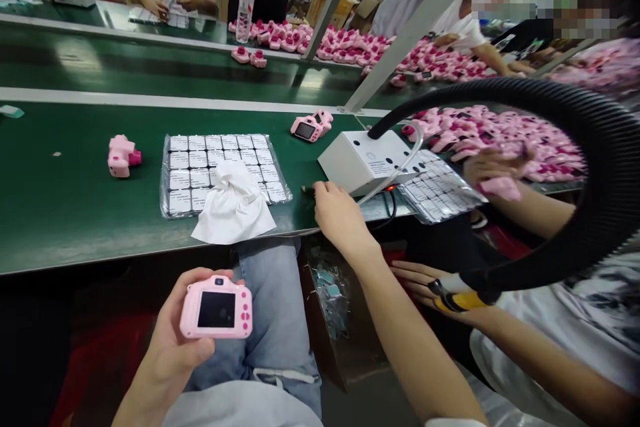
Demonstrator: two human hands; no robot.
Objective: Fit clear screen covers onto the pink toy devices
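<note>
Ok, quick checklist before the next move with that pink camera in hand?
1. Left hand grips the pink toy camera, screen facing up: ok.
2. Camera screen is dark; whether it powers on: cannot tell.
3. Right hand is free, at the table edge beside the white box: ok.
4. Tray of white packs lies flat on the table, partly covered by a white cloth: not ok if packs are needed.
5. A co-worker's hand sits close below the right arm: not ok, crowded.
</note>
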